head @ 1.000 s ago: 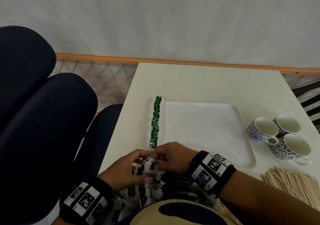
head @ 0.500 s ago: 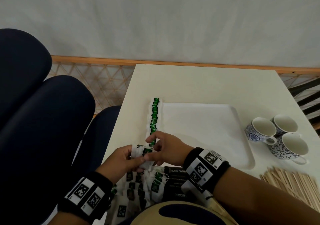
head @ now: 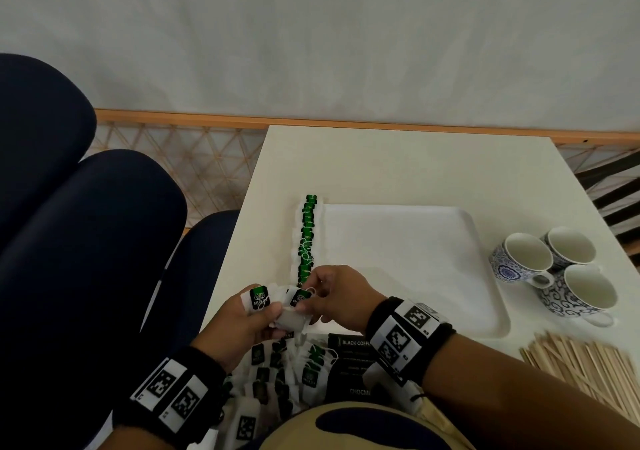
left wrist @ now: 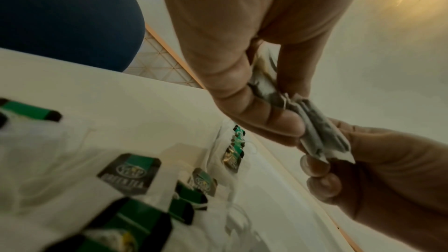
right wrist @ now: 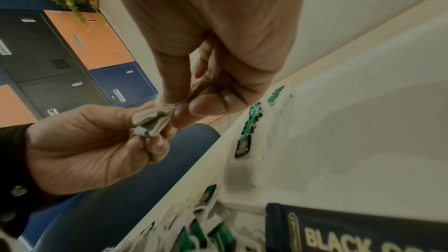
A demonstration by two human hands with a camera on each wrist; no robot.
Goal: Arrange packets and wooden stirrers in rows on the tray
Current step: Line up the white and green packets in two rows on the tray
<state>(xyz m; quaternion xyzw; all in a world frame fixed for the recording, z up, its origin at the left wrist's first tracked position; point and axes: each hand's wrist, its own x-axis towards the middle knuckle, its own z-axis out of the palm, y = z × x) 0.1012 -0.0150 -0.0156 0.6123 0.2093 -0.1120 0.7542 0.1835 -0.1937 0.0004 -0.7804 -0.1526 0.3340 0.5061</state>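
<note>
Closest to the person, at the near edge of the table [head: 398, 169], lies a loose heap of tea bags [head: 277, 377] with green and black tags, spread in front of their lap. Beside the heap on the right sit dark coffee packets [head: 349, 356], one reading "BLACK COFFEE". Further right, near the table's corner, is a pile of wooden stirrers [head: 581, 366], well apart from the hands.

Just above the heap, both hands meet over the table's left edge. The left hand [head: 242, 325] grips a small bunch of tea bags [head: 273, 302], thumb pressed over fingers curled beneath. The right hand [head: 339, 297] pinches the same bunch from the other side, thumb and forefinger closed on it; in the wrist views the bags [left wrist: 317, 133] sit bunched between the two sets of fingertips [right wrist: 155, 122].

Beyond the hands lies the white tray [head: 408, 266]. A single row of green-tagged tea bags [head: 308, 238] runs along its left edge, stretching away from the person, its near end just beside the right hand's knuckles. The rest of the tray's surface is plain white.

To the tray's right stand three blue-and-white cups [head: 554, 273], touching one another. Past the table's far edge run a wooden rail [head: 180, 117] and a pale wall [head: 311, 34]; dark blue chairs [head: 86, 241] fill the left.
</note>
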